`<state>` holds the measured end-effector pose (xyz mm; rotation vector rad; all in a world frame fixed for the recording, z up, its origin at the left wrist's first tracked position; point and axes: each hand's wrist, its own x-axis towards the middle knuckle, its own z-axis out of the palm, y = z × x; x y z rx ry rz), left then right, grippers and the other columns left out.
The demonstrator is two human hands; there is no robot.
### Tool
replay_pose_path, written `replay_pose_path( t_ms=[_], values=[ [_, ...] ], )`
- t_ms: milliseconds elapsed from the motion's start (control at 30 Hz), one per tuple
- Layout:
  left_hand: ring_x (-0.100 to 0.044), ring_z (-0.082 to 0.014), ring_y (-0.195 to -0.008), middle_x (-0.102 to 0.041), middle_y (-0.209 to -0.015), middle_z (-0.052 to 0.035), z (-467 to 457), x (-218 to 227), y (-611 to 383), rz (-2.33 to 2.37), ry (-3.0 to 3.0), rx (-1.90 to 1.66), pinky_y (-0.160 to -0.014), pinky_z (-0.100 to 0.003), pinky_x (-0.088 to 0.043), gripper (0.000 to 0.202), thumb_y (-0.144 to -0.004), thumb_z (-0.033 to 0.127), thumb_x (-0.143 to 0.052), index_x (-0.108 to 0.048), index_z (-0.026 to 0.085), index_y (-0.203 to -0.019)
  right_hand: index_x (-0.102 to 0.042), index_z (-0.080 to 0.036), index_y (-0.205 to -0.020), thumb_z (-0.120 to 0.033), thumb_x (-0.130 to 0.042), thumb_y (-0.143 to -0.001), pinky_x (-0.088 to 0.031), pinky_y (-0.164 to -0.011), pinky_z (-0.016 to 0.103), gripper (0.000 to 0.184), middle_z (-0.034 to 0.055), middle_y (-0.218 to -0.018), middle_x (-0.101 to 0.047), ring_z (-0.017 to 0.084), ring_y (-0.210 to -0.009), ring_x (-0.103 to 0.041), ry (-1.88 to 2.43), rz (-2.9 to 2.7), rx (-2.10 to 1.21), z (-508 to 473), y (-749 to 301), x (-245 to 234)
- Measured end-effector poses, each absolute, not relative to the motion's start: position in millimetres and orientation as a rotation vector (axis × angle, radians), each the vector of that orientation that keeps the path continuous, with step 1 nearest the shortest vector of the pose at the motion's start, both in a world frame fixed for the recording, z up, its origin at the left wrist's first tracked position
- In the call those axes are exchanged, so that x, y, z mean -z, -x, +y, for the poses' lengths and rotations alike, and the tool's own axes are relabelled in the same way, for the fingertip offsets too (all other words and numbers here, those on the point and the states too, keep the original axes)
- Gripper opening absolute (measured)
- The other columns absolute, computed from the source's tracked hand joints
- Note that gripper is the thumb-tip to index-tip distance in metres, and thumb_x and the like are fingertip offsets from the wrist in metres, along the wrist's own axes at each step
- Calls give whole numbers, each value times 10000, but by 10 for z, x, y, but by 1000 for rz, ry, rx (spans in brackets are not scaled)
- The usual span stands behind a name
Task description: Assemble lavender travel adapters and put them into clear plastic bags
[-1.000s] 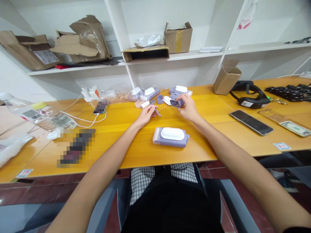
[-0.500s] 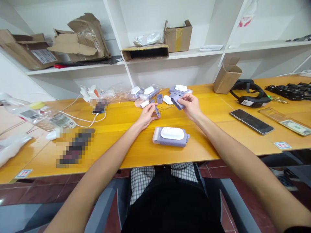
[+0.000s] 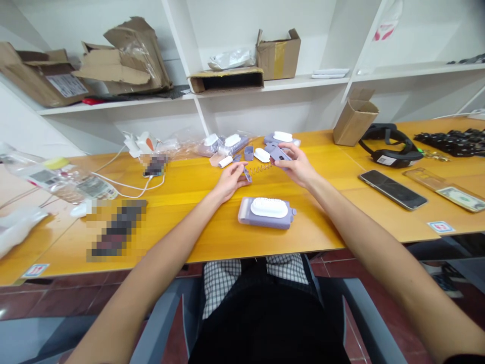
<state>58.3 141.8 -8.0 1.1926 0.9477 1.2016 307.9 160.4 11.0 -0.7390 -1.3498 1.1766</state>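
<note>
While a unit (image 3: 266, 212) that looks complete lies mid-frame on the tabletop (image 3: 182, 182), our right hand (image 3: 299, 164) pinches a purple shell (image 3: 279, 153) and our left hand (image 3: 229, 179) grips a small piece (image 3: 247, 175). With the spring (image 3: 261, 168) lying loose between them, we judge assembly barely begun.

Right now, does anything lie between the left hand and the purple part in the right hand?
Yes: a metal spring lies on the table between the purple part and the left hand, which pinches a small purple piece.
</note>
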Motion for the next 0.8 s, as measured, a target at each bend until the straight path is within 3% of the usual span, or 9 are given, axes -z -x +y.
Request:
replay_pose_path(
  t_ms=[133, 300, 400, 500, 633, 800],
  values=[
    [-645, -108, -677, -578, -877, 1, 1413, 31, -602, 1012, -1214, -1282, -634, -259, -591, 253, -1011, 431, -656, -663, 206, -1127, -640, -309, -1188, -413, -858, -680, -607, -781, 426, 562, -7, -939, -677, 242, -866, -687, 858, -1537, -1102, 1555, -3072, -85],
    [-534, -66, -535, -517, -871, 24, 1411, 63, -659, 1028, -1245, -1367, -499, -223, -483, 259, -1045, 477, -542, -602, 226, -1073, -590, -295, -1009, -587, -736, -834, -480, -471, 295, 370, -54, -693, -555, 173, -573, -561, 967, -1588, -1216, 1360, -2833, -47],
    [-627, -96, -637, -554, -938, 10, 1409, 87, -690, 992, -1199, -1371, -620, -275, -566, 299, -1047, 534, -490, -535, 239, -1027, -539, -299, -966, -656, -713, -849, -398, -387, 271, 414, -70, -626, -501, 158, -488, -496, 913, -1517, -1280, 1267, -2703, -76],
    [-726, -198, -982, -641, -1190, -62, 1382, 72, -722, 901, -1162, -1336, -832, -366, -610, 353, -1061, 581, -417, -538, 250, -1088, -522, -302, -968, -707, -720, -834, -337, -354, 261, 471, -76, -620, -478, 141, -441, -455, 870, -1451, -1269, 1238, -2652, -106],
    [-612, -271, -1332, -552, -1533, -57, 1305, 17, -791, 853, -1147, -1289, -1010, -431, -558, 426, -1084, 602, -317, -557, 311, -1284, -498, -302, -981, -713, -727, -834, -296, -338, 256, 493, -68, -660, -516, 134, -420, -472, 864, -1378, -1296, 1256, -2658, -113],
    [-549, -281, -1428, -488, -1615, -19, 1225, -62, -901, 725, -1094, -1326, -1134, -461, -484, 414, -1092, 583, -351, -571, 353, -1356, -488, -299, -999, -664, -720, -851, -278, -339, 246, 458, -67, -677, -547, 132, -404, -484, 860, -1312, -1364, 1261, -2638, -119]
  ],
)
